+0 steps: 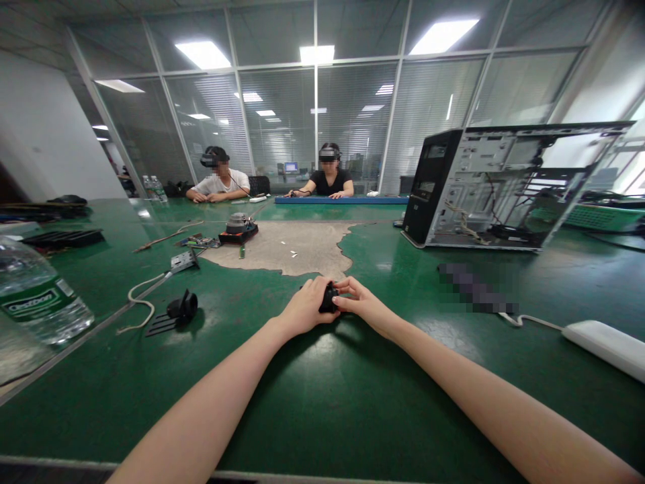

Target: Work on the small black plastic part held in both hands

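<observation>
In front of me, a small black object (328, 298) is between my two hands over the green table (322, 403). My left hand (308, 304) is closed around its left side and covers much of it. The thumb and fingers of my right hand (360, 300) are bent against its right side. Most of its shape is hidden, so its kind does not show. To the left lies a black plastic part (182, 308) with a round body and several long prongs. A metal bracket (184, 261) with a light cable is beyond it.
An open computer case (443, 195) stands at the right, with a white power strip (605, 346) nearer me. A water bottle (40, 296) is at the left edge. Ahead are a heatsink-like part (238, 227) and a bare beige patch (302, 242). Two people sit across the table.
</observation>
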`<state>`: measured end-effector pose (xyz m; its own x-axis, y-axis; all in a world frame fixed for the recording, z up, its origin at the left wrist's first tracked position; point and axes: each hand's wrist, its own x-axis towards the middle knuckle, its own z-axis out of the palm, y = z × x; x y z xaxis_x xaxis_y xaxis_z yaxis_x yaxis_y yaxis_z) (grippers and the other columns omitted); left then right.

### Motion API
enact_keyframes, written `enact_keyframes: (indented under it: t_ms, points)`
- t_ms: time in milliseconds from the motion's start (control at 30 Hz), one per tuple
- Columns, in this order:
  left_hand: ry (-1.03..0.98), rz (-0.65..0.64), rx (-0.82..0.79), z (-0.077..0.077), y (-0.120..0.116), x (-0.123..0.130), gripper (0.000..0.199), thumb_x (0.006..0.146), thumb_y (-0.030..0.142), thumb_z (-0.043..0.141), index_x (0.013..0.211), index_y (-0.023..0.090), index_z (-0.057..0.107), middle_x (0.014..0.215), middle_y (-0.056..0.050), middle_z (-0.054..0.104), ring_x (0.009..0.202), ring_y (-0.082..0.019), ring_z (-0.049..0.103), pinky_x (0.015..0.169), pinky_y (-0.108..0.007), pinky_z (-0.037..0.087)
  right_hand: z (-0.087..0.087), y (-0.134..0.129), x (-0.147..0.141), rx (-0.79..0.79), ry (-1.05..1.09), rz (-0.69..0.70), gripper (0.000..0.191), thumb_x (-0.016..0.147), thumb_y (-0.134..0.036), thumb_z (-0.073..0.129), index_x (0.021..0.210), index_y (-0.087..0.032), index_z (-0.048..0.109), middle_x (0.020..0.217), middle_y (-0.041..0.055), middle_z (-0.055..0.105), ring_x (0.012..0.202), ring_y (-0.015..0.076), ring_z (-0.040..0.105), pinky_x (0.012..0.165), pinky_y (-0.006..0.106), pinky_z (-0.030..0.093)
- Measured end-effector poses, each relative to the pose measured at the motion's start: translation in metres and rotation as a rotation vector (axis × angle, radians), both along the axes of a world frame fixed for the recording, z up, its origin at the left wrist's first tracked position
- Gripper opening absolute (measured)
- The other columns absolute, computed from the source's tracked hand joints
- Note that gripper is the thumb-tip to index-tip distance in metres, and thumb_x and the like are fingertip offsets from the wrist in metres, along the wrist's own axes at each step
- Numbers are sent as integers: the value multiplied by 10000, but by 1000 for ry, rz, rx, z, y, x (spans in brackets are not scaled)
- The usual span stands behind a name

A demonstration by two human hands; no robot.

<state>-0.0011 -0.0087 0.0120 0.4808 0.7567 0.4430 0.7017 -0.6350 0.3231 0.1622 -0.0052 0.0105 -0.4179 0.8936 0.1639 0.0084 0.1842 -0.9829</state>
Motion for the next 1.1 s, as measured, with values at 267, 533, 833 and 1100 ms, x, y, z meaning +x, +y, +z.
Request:
enact_keyframes:
  t_ms: [267,533,833,1100]
  points:
    - [-13,-2,-2,0,0,0,547,645,303,631,1112,205,363,1059,-70,472,957,-240,464,808,-381,398,3,-5,-4,-2,21,-45,258,699,-370,584,869,-211,475,856,10,557,779,135,549,655,279,462]
    - [12,-3,23,0,0,0,525,648,311,620,1094,195,367,1040,-68,473,928,-232,465,787,-366,409,2,-1,1,-7,-9,8,266,671,-319,620,864,-199,481,876,16,553,786,137,546,686,291,454]
    - [17,-7,39,-1,1,-1,534,662,338,609,1107,184,356,1040,-74,473,925,-232,464,786,-364,415,1,-3,-3,-1,24,-10,255,702,-342,586,885,-212,464,870,13,548,785,137,545,671,290,461]
    - [16,-1,28,-1,1,0,539,647,320,624,1100,195,361,1052,-70,467,939,-234,463,799,-370,409,-4,3,0,-6,-10,-12,276,678,-331,612,874,-187,481,917,35,530,816,153,532,684,308,459]
